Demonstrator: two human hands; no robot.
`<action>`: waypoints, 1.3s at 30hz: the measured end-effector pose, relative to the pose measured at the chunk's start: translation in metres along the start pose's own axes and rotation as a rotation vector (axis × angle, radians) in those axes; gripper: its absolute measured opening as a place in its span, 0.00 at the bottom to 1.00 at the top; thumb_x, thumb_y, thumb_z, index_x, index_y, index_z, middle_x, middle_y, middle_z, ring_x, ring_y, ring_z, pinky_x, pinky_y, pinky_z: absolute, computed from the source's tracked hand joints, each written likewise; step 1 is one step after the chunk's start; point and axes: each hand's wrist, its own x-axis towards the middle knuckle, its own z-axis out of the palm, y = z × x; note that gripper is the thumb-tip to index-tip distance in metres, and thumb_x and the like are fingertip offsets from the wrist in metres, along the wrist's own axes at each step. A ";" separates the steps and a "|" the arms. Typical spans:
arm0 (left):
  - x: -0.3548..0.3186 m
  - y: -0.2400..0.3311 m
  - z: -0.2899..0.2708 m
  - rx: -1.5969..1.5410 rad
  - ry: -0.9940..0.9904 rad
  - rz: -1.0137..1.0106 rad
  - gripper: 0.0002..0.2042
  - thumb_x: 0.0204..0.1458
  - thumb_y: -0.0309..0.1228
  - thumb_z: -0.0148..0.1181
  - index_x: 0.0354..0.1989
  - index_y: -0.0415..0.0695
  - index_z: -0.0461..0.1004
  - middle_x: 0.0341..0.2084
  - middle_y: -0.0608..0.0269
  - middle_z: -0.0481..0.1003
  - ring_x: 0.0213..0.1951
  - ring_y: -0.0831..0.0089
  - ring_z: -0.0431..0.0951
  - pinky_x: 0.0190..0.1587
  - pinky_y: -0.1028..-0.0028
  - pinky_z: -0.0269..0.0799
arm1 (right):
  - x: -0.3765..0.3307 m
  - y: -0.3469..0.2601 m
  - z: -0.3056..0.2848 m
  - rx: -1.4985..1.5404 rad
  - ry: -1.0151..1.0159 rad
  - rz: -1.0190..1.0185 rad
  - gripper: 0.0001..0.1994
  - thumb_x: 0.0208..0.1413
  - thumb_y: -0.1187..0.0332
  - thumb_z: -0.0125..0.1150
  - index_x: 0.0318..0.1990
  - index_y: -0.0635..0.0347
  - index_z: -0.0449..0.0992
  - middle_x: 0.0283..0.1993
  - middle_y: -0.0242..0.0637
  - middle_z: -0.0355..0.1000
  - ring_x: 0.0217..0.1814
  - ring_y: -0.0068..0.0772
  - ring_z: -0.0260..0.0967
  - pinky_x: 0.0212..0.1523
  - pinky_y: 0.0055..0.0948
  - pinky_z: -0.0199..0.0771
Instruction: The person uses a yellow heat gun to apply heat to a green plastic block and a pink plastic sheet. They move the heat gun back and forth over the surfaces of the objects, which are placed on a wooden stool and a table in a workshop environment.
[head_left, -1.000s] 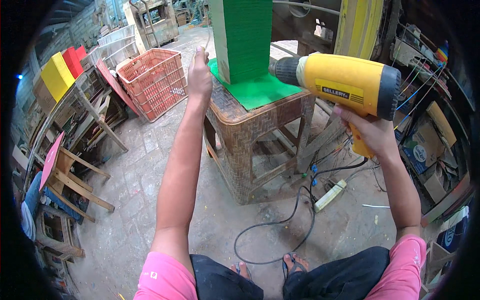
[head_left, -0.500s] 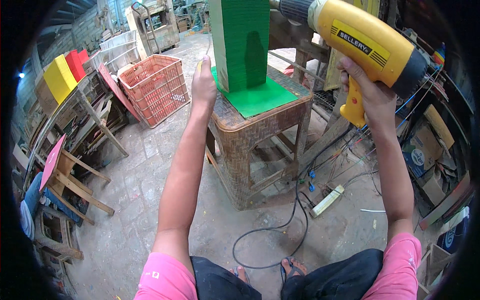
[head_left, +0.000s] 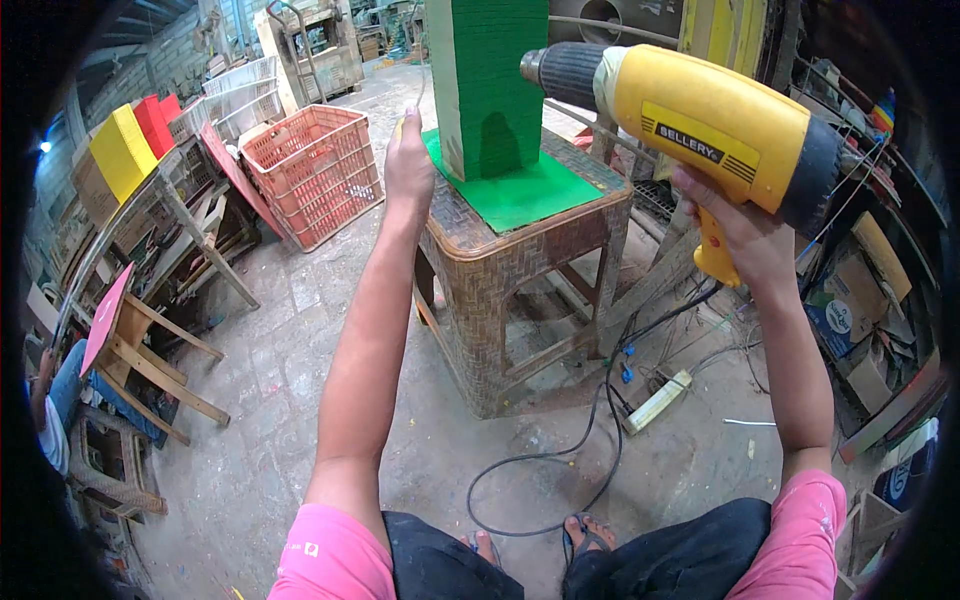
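Note:
A yellow heat gun (head_left: 690, 120) with a black rear cap is gripped by its handle in my right hand (head_left: 745, 225). Its metal nozzle points left at the right side of a tall green block (head_left: 495, 90), with a small gap between. The block stands upright on a flat green base (head_left: 525, 195), on top of a woven-patterned stool (head_left: 490, 270); its upper end is out of view. Left of the block, my left hand (head_left: 408, 170) is closed with the thumb up. A thin pale strand rises from its fingertips; what the fingers hold is mostly hidden.
A black cord (head_left: 540, 455) loops over the floor by my feet, near a pale power strip (head_left: 657, 402). An orange plastic crate (head_left: 315, 175) stands left of the stool. Farther left are a pink-topped stool (head_left: 105, 315) and yellow and red blocks (head_left: 123, 155). Clutter lines the right side.
My right hand has brought the heat gun lower and slightly left, so its whole nozzle now shows beside the green block. My left hand has barely moved.

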 end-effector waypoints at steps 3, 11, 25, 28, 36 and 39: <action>0.006 -0.006 -0.001 0.013 -0.009 0.034 0.36 0.62 0.51 0.38 0.67 0.33 0.44 0.66 0.41 0.48 0.69 0.58 0.46 0.67 0.67 0.41 | -0.008 -0.001 -0.007 -0.025 -0.031 -0.039 0.13 0.48 0.67 0.70 0.41 0.61 0.77 0.32 0.31 0.75 0.28 0.18 0.70 0.29 0.19 0.71; 0.006 -0.006 -0.001 0.031 -0.018 0.030 0.36 0.62 0.52 0.37 0.67 0.34 0.43 0.66 0.41 0.48 0.69 0.58 0.47 0.67 0.67 0.41 | -0.018 -0.003 -0.020 -0.171 -0.128 0.101 0.14 0.48 0.71 0.69 0.42 0.63 0.76 0.31 0.33 0.75 0.27 0.20 0.69 0.27 0.20 0.72; 0.002 -0.006 0.000 -0.003 0.026 0.001 0.35 0.62 0.51 0.37 0.66 0.33 0.47 0.65 0.44 0.52 0.69 0.60 0.47 0.67 0.67 0.42 | -0.024 -0.004 -0.023 -0.145 -0.152 0.284 0.14 0.46 0.73 0.71 0.41 0.65 0.76 0.30 0.34 0.74 0.27 0.21 0.69 0.27 0.22 0.71; 0.006 -0.009 -0.003 -0.001 0.036 -0.020 0.35 0.62 0.51 0.37 0.66 0.33 0.47 0.66 0.44 0.51 0.69 0.60 0.47 0.67 0.67 0.43 | -0.025 -0.004 -0.024 -0.151 -0.116 0.282 0.15 0.45 0.73 0.71 0.40 0.66 0.76 0.30 0.34 0.74 0.27 0.21 0.69 0.27 0.22 0.70; 0.007 -0.015 -0.002 0.008 0.027 -0.012 0.35 0.62 0.51 0.38 0.66 0.33 0.46 0.66 0.44 0.50 0.69 0.59 0.48 0.67 0.66 0.42 | -0.022 0.006 -0.030 -0.217 -0.076 0.298 0.17 0.44 0.67 0.73 0.41 0.64 0.77 0.30 0.33 0.75 0.26 0.18 0.69 0.27 0.20 0.70; 0.003 -0.010 0.002 -0.015 0.023 -0.015 0.35 0.62 0.51 0.38 0.66 0.33 0.46 0.66 0.43 0.50 0.69 0.59 0.47 0.68 0.66 0.41 | -0.029 0.000 -0.033 -0.076 -0.171 0.285 0.17 0.44 0.68 0.73 0.40 0.64 0.77 0.30 0.34 0.75 0.26 0.19 0.70 0.26 0.20 0.70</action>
